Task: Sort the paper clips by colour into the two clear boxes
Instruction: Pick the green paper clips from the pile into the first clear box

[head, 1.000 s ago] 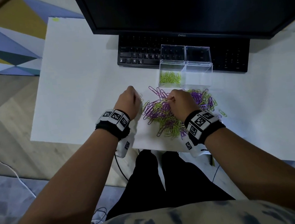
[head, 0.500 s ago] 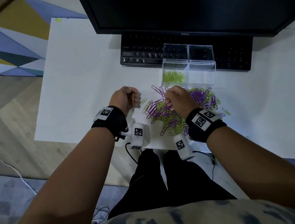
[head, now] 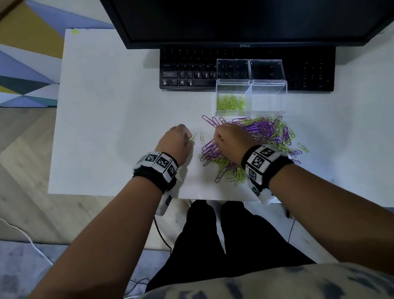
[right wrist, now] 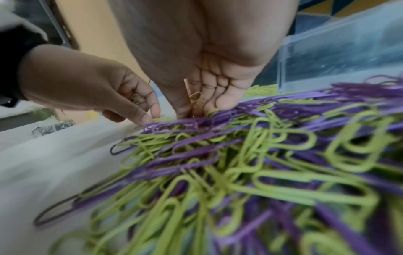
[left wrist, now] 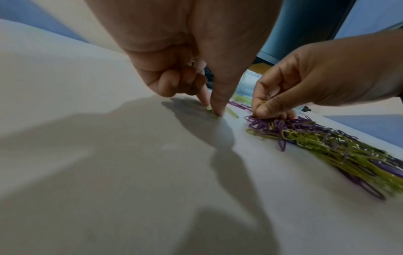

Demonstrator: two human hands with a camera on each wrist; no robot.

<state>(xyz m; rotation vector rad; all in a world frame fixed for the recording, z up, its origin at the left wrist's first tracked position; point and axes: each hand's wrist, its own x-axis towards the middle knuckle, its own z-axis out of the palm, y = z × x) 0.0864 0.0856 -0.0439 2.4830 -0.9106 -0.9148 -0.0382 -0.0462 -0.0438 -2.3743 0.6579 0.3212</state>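
Observation:
A mixed pile of purple and green paper clips [head: 252,147] [right wrist: 240,155] lies on the white table [head: 111,110]. Behind it stand two clear boxes: the left box [head: 229,88] holds green clips, the right box [head: 269,90] looks empty. My left hand [head: 189,139] [left wrist: 212,110] pinches a loose green clip [left wrist: 208,108] against the table left of the pile, with more green clips tucked in its curled fingers. My right hand [head: 217,138] [right wrist: 191,110] digs into the pile's left edge and holds a green clip [right wrist: 195,95] between thumb and fingers.
A black keyboard [head: 189,73] and a dark monitor [head: 247,1] stand right behind the boxes. Another loose green clip [head: 202,136] lies between the hands, and stray clips [head: 302,147] lie right of the pile. The table's near edge runs just under my wrists.
My left hand has turned back palm down and dropped its fingertips onto a loose green clip. My right hand stays at the pile's left edge.

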